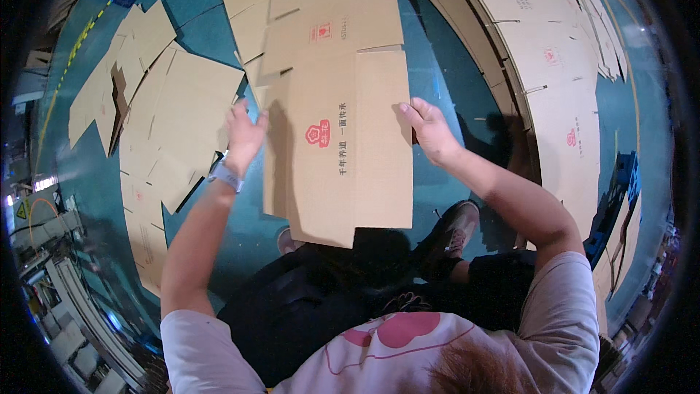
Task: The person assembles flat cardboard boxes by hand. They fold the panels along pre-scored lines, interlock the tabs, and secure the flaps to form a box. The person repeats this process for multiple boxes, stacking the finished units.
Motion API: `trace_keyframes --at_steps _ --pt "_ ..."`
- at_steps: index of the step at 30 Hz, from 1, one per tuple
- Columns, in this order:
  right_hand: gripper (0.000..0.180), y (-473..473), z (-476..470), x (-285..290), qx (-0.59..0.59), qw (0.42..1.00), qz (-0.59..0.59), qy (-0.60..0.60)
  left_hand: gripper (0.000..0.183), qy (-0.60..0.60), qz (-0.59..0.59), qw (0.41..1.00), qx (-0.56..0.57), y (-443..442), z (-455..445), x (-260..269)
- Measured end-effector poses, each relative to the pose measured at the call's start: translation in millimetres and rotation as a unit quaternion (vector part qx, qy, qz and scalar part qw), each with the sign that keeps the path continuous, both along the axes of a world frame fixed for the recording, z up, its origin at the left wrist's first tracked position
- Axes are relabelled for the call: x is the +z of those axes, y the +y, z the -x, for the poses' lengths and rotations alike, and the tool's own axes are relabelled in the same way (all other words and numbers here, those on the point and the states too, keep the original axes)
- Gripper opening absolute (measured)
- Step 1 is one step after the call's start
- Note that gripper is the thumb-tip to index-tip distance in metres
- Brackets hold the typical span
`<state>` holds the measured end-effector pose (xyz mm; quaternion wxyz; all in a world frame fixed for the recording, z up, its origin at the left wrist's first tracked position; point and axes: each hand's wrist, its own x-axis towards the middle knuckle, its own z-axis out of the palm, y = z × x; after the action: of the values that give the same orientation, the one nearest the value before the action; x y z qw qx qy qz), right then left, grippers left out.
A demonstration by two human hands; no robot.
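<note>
A long flattened cardboard box blank [328,82], printed with a red mark and dark writing, stretches away in front of me, its near end above my feet. My right hand [432,126] grips the blank's right edge between thumb and fingers. To the left of the blank, my left hand [246,128] is raised with thumb and fingers apart and nothing between them; it looks slightly blurred. A wristband sits on my left wrist. Another cardboard sheet [246,11] lies partly under the blank's far left side.
Unprinted-side-up cardboard blanks [183,98] lie overlapping on the green floor [240,230] at left. A long stack of printed cardboard blanks [552,93] curves along the right, with a blue pallet [626,180] beyond it. Machinery [71,306] stands at the lower left.
</note>
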<state>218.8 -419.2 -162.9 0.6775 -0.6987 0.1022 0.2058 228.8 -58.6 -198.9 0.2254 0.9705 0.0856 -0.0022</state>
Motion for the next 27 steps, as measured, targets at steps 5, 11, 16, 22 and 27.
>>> trace_keyframes --at_steps 5,11,16,22,27 --pt "0.025 50 -34 113 0.131 0.986 0.039 -0.098 0.092 0.165 0.215 0.949 -0.162 -99 10 164" --pt "0.031 87 -64 129 0.228 0.932 -0.259 -0.109 0.058 0.267 0.366 0.88 -0.146 -73 -1 215" --pt "0.026 -45 -124 -47 0.102 0.9 0.391 -0.164 0.044 0.268 0.24 0.926 -0.118 -14 15 228" --pt "0.045 -70 -69 -125 -0.016 0.776 0.63 -0.027 0.044 0.322 0.053 0.938 -0.116 23 52 252" --pt "0.025 -62 -69 -140 -0.128 0.788 0.602 0.005 0.05 0.345 0.036 0.934 -0.087 80 94 234"
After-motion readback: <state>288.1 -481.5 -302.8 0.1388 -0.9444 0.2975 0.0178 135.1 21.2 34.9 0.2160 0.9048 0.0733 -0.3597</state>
